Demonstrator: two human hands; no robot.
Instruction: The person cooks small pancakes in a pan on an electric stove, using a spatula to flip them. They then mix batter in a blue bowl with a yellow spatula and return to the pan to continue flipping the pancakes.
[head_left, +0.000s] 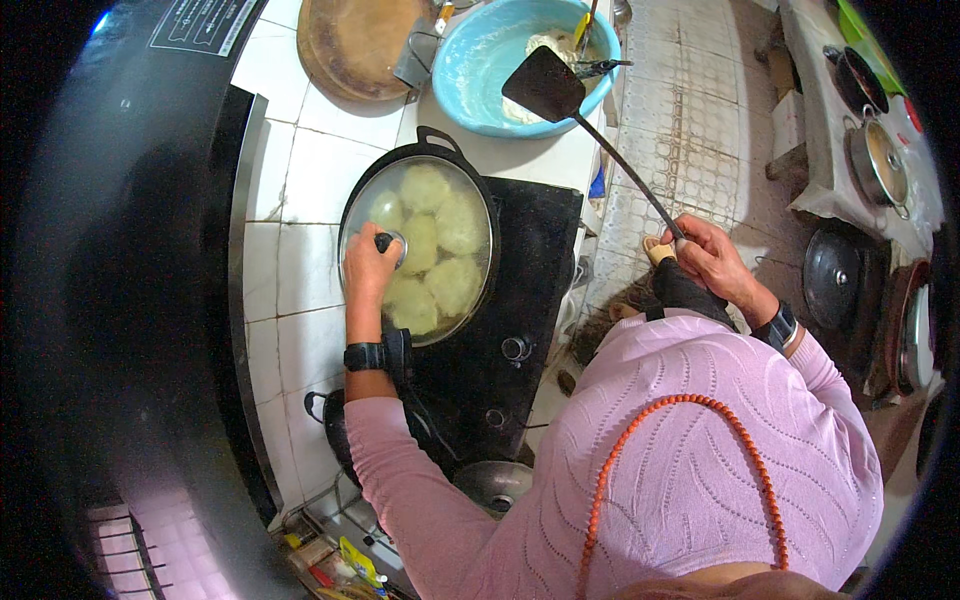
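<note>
My left hand grips the dark knob of a round glass lid. The lid lies over a black two-handled pan on the stove. Beneath the fogged glass, several pale, roundish flat pieces that look like dough cakes sit close together. In my right hand is the long handle of a dark metal turner. Its flat blade is raised above the near rim of a light-blue basin, which holds whitish dough or flour and some utensils.
A round wooden chopping board and a cleaver lie beside the basin. The black stovetop has knobs along its front. Another dark pan stands near my left forearm. Behind me, a side table bears a lidded pot.
</note>
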